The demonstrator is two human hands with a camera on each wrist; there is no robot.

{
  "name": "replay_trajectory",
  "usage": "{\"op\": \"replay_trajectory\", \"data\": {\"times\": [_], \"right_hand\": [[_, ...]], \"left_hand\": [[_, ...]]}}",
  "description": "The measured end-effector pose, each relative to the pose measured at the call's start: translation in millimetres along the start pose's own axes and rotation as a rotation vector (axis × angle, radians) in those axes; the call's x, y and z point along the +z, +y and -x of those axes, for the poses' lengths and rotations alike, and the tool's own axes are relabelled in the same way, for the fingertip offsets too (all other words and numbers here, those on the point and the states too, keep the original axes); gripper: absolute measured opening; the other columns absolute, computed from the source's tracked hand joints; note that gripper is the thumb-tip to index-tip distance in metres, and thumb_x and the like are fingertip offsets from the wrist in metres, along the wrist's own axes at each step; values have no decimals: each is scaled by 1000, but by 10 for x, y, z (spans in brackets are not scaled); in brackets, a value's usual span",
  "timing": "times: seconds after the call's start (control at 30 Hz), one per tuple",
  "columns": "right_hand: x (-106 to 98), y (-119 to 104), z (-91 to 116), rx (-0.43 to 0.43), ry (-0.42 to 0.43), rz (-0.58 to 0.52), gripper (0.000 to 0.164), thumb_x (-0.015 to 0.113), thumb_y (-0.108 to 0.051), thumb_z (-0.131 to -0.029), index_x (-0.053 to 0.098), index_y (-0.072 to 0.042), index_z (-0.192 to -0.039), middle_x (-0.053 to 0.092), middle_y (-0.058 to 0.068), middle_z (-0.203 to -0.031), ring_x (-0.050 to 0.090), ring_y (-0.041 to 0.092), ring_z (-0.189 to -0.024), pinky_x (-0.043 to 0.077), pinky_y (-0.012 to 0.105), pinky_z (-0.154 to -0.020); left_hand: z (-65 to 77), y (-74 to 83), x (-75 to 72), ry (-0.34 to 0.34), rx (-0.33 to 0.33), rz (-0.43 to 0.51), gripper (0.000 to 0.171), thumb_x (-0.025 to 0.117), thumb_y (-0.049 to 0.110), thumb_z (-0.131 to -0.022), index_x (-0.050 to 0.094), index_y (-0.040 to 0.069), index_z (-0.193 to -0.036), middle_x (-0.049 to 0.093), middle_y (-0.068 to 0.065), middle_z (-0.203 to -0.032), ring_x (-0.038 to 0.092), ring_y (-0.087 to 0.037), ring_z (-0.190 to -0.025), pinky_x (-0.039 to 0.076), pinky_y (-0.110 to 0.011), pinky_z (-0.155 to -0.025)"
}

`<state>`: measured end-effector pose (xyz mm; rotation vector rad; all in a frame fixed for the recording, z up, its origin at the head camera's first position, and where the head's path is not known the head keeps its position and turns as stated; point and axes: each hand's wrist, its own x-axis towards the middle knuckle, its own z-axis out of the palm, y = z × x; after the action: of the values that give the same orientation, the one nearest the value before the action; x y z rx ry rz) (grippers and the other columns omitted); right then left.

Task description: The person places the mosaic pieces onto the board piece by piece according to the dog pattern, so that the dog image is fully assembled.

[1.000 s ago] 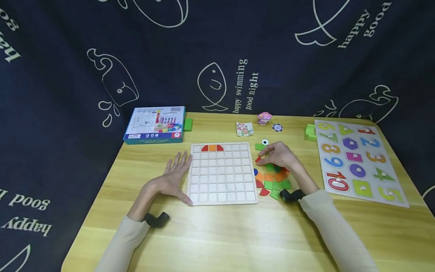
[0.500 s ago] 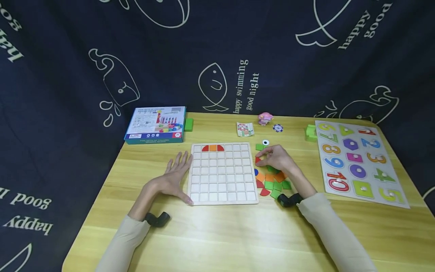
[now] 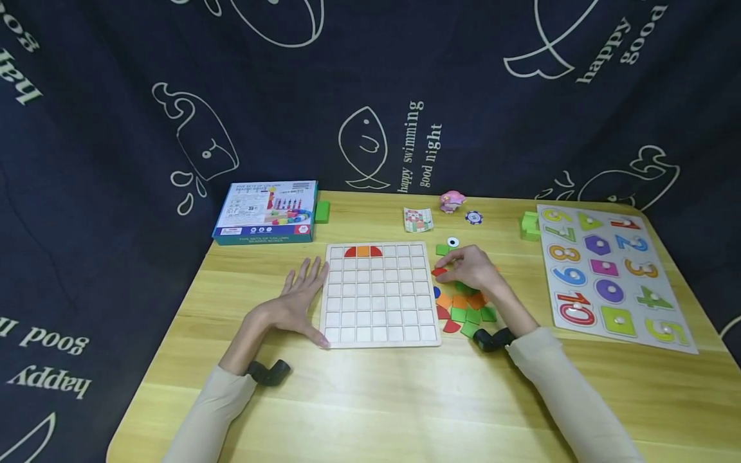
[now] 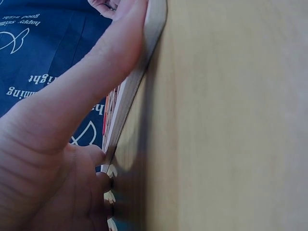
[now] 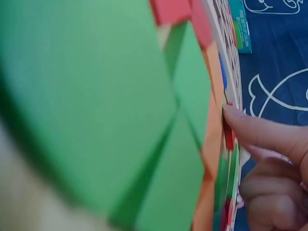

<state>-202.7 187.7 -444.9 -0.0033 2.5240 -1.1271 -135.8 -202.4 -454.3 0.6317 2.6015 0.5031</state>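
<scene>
A pale wooden grid board (image 3: 379,296) lies mid-table, with an orange square (image 3: 363,251) between two red quarter-round tiles in its far row. My left hand (image 3: 289,308) spreads along the board's left side, the thumb at the near left corner and the fingertips at the edge. Right of the board, my right hand (image 3: 471,267) pinches a small red tile (image 3: 440,272) between thumb and finger. The right wrist view shows this red tile (image 5: 229,134) edge-on under a fingertip. Beneath that hand lie loose green, orange and red tiles (image 3: 473,316), partly hidden by it.
A blue box (image 3: 265,212) stands at the back left, a green block (image 3: 321,212) beside it. Toward the back are a pattern card (image 3: 418,220), a pink figurine (image 3: 451,201) and a blue chip (image 3: 473,217). A number puzzle board (image 3: 613,276) lies far right.
My right hand has shifted slightly left toward the board's edge with the red tile, which now shows at a different angle. My left hand keeps its place at the board.
</scene>
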Motion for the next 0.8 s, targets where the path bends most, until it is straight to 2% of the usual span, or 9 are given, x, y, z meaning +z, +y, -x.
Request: {"op": "replay_trajectory", "data": {"times": [0.23, 0.37, 0.47, 0.57, 0.67, 0.8], "right_hand": [[-62, 59, -9, -57, 54, 93, 31, 85, -23, -73, 74, -12, -99, 38, 0, -66, 37, 18, -61, 25, 25, -51], [-73, 46, -33, -106, 42, 138, 27, 82, -24, -76, 73, -11, -98, 38, -1, -58, 38, 18, -54, 26, 25, -48], [-70, -32, -60, -164, 28, 128, 26, 79, -25, -80, 72, -11, -102, 35, -2, -55, 35, 17, -49, 24, 24, -45], [26, -253, -95, -222, -6, 72, 24, 77, -23, -83, 72, -12, -104, 31, -1, -55, 31, 17, -49, 23, 25, -46], [285, -601, -179, -289, -62, 26, 23, 78, -20, -82, 73, -13, -103, 31, -1, -57, 29, 16, -53, 24, 25, -49], [725, -1039, -375, -390, -126, 29, 23, 79, -16, -80, 75, -10, -102, 53, 2, -69, 34, 14, -59, 29, 24, -53]], "left_hand": [[-2, 0, -2, 3, 1, -13, 156, 82, 72, -47, -13, 9, -154, -22, -17, -160, -21, -39, -148, -8, -63, -118], [6, -6, -12, 2, -2, -9, 156, 82, 72, -48, -13, 9, -154, -22, -17, -160, -21, -39, -148, -8, -62, -118], [15, -15, -23, 3, -5, -11, 156, 82, 72, -48, -13, 9, -154, -22, -17, -160, -21, -38, -148, -8, -62, -118], [23, -24, -22, 4, -7, -17, 156, 81, 73, -47, -13, 9, -154, -22, -17, -160, -21, -38, -148, -9, -62, -118], [19, -23, -9, 4, -6, -22, 157, 80, 74, -47, -14, 9, -154, -23, -16, -160, -22, -37, -148, -9, -61, -119], [-14, -18, 11, 11, 7, -27, 157, 80, 74, -47, -14, 8, -153, -22, -16, -160, -21, -39, -148, -7, -62, -118]]}}
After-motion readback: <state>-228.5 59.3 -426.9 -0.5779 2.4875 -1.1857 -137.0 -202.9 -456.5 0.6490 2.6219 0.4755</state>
